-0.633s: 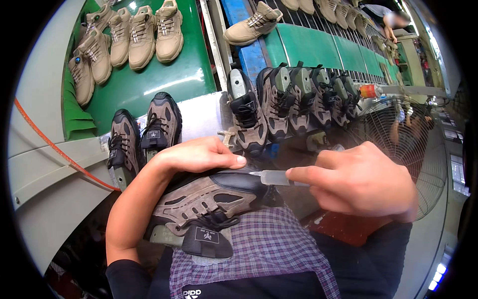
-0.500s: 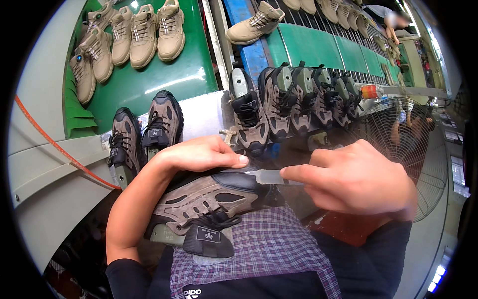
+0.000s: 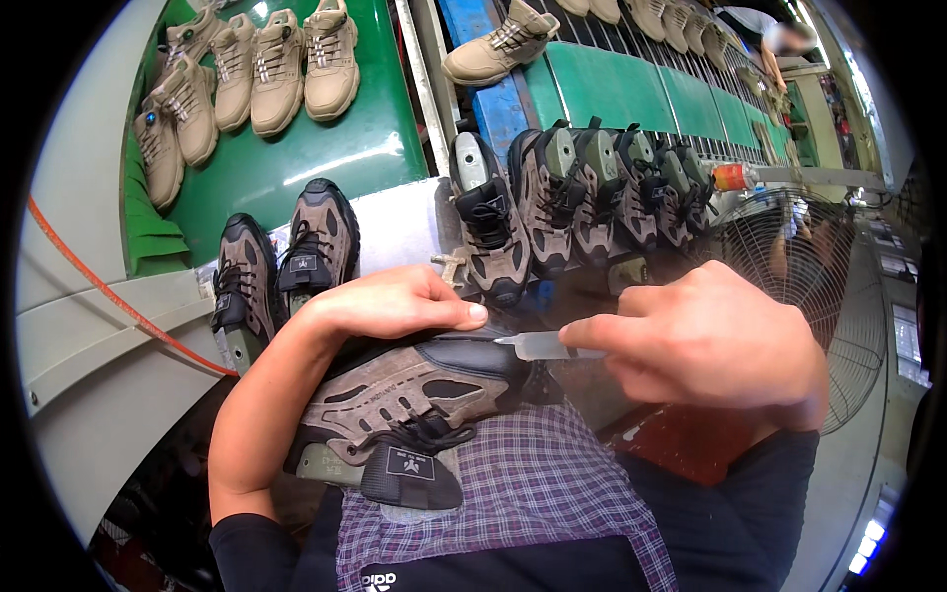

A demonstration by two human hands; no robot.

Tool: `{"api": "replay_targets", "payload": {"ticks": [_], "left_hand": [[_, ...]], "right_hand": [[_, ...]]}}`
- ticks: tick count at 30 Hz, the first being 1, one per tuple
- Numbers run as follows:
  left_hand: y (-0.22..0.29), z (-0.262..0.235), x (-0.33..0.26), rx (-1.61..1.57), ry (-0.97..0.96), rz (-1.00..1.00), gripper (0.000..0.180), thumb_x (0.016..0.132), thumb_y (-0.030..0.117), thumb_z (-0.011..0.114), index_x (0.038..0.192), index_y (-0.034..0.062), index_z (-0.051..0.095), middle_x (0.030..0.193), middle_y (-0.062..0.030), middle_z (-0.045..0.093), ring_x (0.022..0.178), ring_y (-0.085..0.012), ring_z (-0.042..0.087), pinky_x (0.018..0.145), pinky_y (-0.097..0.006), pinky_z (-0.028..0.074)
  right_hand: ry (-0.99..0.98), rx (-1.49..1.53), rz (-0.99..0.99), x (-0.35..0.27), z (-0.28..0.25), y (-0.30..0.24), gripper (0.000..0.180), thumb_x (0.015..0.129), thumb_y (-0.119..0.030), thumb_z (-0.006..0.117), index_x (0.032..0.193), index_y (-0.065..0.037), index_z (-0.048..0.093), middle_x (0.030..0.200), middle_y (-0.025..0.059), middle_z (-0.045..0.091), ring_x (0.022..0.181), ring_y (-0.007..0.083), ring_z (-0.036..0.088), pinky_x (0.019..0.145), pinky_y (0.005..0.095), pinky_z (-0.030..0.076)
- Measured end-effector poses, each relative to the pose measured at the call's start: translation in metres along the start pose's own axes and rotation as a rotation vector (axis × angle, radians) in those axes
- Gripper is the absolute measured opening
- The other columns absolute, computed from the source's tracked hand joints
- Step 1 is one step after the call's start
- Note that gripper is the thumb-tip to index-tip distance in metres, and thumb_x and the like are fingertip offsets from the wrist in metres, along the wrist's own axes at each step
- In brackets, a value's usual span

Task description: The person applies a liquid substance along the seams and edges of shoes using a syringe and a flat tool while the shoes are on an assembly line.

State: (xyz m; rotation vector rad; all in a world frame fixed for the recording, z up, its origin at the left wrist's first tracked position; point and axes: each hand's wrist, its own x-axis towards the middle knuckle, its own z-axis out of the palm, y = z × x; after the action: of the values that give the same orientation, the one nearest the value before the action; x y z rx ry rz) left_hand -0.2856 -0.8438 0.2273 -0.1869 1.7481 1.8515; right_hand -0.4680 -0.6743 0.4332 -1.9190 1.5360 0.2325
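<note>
A grey-brown and black shoe (image 3: 370, 409) with a green last inside lies on its side across my lap, its toe to the right. My left hand (image 3: 419, 304) is closed on the sole side, its thumb stretched along the edge near the toe; the fingers behind are mostly hidden. In my right hand (image 3: 705, 340) is a translucent dropper bottle (image 3: 541, 345) with a thin pointed nozzle, forefinger along it. Its tip is at the seam between the black toe piece and the sole. Under the shoe spreads a purple checked apron (image 3: 533, 474).
Two matching shoes (image 3: 318, 237) stand at the left, and a row of several more (image 3: 493, 227) ahead. Tan shoes (image 3: 330, 64) sit on a green surface (image 3: 340, 148). A fan guard (image 3: 799, 286) stands at right; an orange hose (image 3: 109, 276) hangs left. Another person (image 3: 769, 44) is far right.
The bottle in my right hand has shifted slightly right along the toe's edge. My left hand and the shoe hold nearly the same position.
</note>
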Motion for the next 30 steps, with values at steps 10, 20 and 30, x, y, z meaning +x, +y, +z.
{"api": "replay_targets", "payload": {"ticks": [10,20,30], "left_hand": [[-0.003,-0.002,0.002,-0.058,-0.004,0.036,0.055,0.102,0.046,0.058,0.071,0.0014,0.054,0.068,0.0081,0.042,0.067,-0.0057,0.036,0.059,-0.029,0.033],[-0.022,-0.006,-0.008,-0.18,0.089,0.06,0.056,0.1,0.05,0.059,0.097,-0.0047,0.072,0.081,0.0008,0.067,0.079,-0.0074,0.054,0.076,-0.029,0.048],[-0.033,-0.004,-0.016,-0.248,0.119,0.089,0.055,0.1,0.05,0.061,0.092,-0.0034,0.07,0.078,0.0026,0.062,0.079,-0.0067,0.051,0.074,-0.03,0.046]], "right_hand": [[-0.031,0.039,0.041,-0.011,0.001,0.011,0.034,0.085,-0.016,0.065,0.118,-0.011,0.064,0.07,0.0098,0.06,0.058,0.0306,0.065,0.049,0.0409,0.05],[0.464,0.589,0.051,-0.012,0.021,0.028,0.043,0.089,-0.007,0.07,0.131,-0.003,0.063,0.098,0.0115,0.072,0.074,0.0177,0.069,0.065,0.0283,0.054],[0.489,1.166,0.226,0.025,0.091,0.028,0.061,0.093,-0.008,0.07,0.149,-0.005,0.045,0.102,-0.0002,0.055,0.089,0.0062,0.053,0.077,0.0224,0.045]]}}
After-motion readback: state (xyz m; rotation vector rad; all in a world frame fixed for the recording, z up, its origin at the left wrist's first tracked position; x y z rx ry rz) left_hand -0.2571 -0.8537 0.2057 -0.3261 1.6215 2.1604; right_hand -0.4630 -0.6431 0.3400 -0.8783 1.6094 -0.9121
